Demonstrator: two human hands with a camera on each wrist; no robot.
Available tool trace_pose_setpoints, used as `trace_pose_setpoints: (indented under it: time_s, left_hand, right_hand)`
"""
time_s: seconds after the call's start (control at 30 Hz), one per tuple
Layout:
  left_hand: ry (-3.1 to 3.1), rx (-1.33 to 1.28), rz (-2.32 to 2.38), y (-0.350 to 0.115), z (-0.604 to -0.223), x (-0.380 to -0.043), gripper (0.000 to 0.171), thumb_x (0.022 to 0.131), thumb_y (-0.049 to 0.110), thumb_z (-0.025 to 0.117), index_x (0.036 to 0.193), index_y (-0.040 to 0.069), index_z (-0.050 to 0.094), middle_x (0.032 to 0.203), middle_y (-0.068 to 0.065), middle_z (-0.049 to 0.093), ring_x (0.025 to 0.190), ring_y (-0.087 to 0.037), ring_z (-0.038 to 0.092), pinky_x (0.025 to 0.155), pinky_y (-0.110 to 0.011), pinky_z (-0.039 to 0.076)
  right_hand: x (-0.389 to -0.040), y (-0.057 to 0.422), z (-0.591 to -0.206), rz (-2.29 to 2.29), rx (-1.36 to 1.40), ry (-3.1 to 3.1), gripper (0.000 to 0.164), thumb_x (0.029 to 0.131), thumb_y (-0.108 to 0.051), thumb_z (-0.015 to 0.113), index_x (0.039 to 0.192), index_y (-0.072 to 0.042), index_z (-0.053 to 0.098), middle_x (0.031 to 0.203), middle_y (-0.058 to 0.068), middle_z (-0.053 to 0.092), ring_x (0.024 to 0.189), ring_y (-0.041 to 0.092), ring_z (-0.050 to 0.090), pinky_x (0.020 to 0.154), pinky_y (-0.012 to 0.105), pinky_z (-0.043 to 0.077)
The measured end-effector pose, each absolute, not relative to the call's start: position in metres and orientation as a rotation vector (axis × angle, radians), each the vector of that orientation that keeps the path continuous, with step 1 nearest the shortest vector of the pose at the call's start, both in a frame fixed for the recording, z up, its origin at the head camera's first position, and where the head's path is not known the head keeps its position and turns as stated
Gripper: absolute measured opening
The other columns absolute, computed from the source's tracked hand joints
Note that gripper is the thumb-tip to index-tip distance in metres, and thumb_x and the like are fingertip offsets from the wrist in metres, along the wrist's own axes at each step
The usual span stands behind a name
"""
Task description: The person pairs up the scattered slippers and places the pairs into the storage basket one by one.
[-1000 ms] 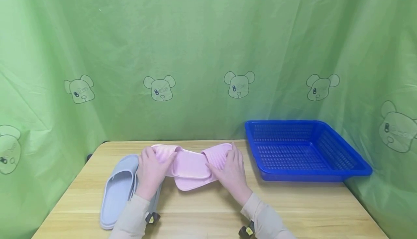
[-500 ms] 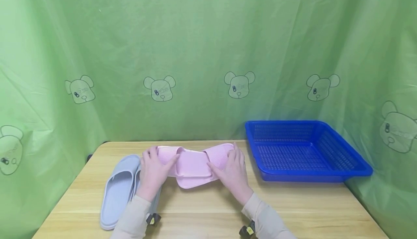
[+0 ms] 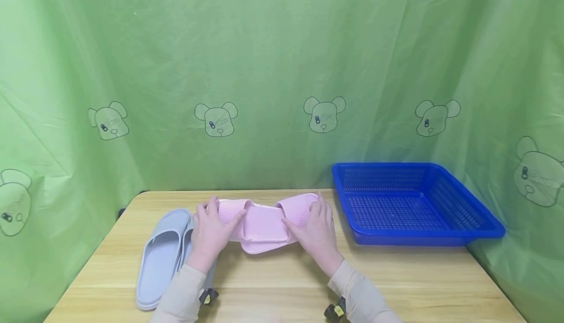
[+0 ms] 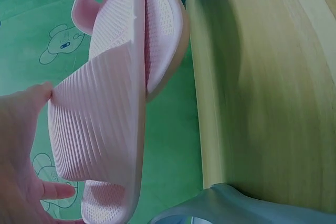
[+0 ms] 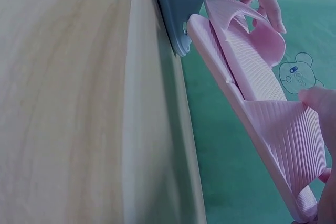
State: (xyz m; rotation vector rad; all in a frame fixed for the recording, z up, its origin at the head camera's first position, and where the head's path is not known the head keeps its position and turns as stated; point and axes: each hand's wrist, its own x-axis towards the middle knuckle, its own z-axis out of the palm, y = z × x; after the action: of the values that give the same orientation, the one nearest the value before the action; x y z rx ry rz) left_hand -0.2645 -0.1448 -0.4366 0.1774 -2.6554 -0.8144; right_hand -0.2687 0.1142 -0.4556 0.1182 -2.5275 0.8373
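Two pink slippers with ribbed straps are held above the table, toes outward and heel ends overlapping. My left hand (image 3: 208, 232) grips the left pink slipper (image 3: 233, 209) around its toe end, thumb at the strap's edge. My right hand (image 3: 318, 232) holds the right pink slipper (image 3: 296, 210) the same way. The left slipper's heel lies over the right one's, whose sole shows below. In the left wrist view, the ribbed strap (image 4: 97, 119) is near the thumb. In the right wrist view both pink slippers hang apart from the tabletop (image 5: 68, 103).
A grey-blue slipper (image 3: 156, 269) lies at the table's left, with its mate (image 3: 188, 242) partly hidden behind my left hand and forearm. A blue plastic basket (image 3: 418, 234) stands at the back right. Green curtain (image 3: 273, 156) with bear prints hangs behind the wooden table (image 3: 273, 288).
My left hand has shifted slightly right with its pink slipper, so the two slippers overlap a little more. The right hand has barely moved. Grey-blue slippers and basket stay in place.
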Motion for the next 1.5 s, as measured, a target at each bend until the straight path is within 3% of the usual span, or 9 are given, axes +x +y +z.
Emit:
trace_pose_setpoints:
  time_s: [0.27, 0.47, 0.8, 0.93, 1.23, 1.5]
  left_hand:
    - [-2.679, 0.042, -0.819, -0.145, -0.439, -0.265, 0.099, 0.078, 0.076, 0.058, 0.147, 0.010, 0.035, 0.142, -0.024, 0.039, 0.130, -0.043, 0.039, 0.102, -0.060, 0.043]
    - [-2.683, -0.033, -0.822, -0.143, -0.437, -0.262, 0.094, 0.078, 0.069, 0.065, 0.147, 0.011, 0.037, 0.146, -0.019, 0.037, 0.129, -0.042, 0.040, 0.100, -0.057, 0.045]
    - [-2.709, -0.188, -0.760, -0.150, -0.429, -0.261, 0.111, 0.065, 0.065, 0.079, 0.152, 0.014, 0.031, 0.150, -0.020, 0.036, 0.132, -0.042, 0.040, 0.106, -0.059, 0.041]
    - [-2.675, -0.297, -0.715, -0.154, -0.427, -0.261, 0.119, 0.060, 0.056, 0.087, 0.154, 0.015, 0.026, 0.148, -0.023, 0.038, 0.132, -0.042, 0.041, 0.109, -0.059, 0.039]
    - [-2.590, -0.428, -0.618, -0.158, -0.426, -0.261, 0.118, 0.057, 0.029, 0.094, 0.153, 0.012, 0.028, 0.145, -0.025, 0.041, 0.120, -0.041, 0.049, 0.101, -0.055, 0.047]
    - [-2.526, -0.475, -0.485, -0.159, -0.431, -0.264, 0.115, 0.056, 0.031, 0.094, 0.151, 0.010, 0.033, 0.138, -0.024, 0.048, 0.109, -0.037, 0.052, 0.095, -0.052, 0.049]
  right_hand:
    - [-0.274, 0.121, -0.452, 0.839, 0.062, -2.528, 0.071, 0.077, -0.061, 0.071, 0.101, 0.000, 0.042, 0.151, 0.031, 0.029, 0.138, 0.044, 0.030, 0.119, 0.056, 0.025]
    - [-0.276, 0.127, -0.449, 0.833, 0.040, -2.502, 0.076, 0.076, -0.064, 0.070, 0.103, 0.001, 0.042, 0.144, 0.032, 0.034, 0.131, 0.043, 0.035, 0.116, 0.055, 0.030]
    - [-0.277, 0.132, -0.448, 0.836, 0.029, -2.499, 0.078, 0.077, -0.063, 0.070, 0.106, 0.003, 0.042, 0.151, 0.034, 0.027, 0.136, 0.046, 0.030, 0.117, 0.056, 0.027]
    - [-0.278, 0.134, -0.445, 0.864, 0.021, -2.474, 0.078, 0.077, -0.061, 0.071, 0.109, 0.004, 0.042, 0.152, 0.034, 0.026, 0.137, 0.047, 0.029, 0.117, 0.058, 0.027]
    - [-0.281, 0.140, -0.440, 0.890, -0.027, -2.476, 0.078, 0.077, -0.063, 0.070, 0.109, 0.003, 0.043, 0.155, 0.031, 0.022, 0.141, 0.046, 0.026, 0.119, 0.056, 0.025]
    - [-0.278, 0.142, -0.435, 0.936, -0.035, -2.477, 0.080, 0.076, -0.063, 0.071, 0.109, 0.004, 0.043, 0.157, 0.031, 0.020, 0.143, 0.045, 0.022, 0.120, 0.056, 0.022]
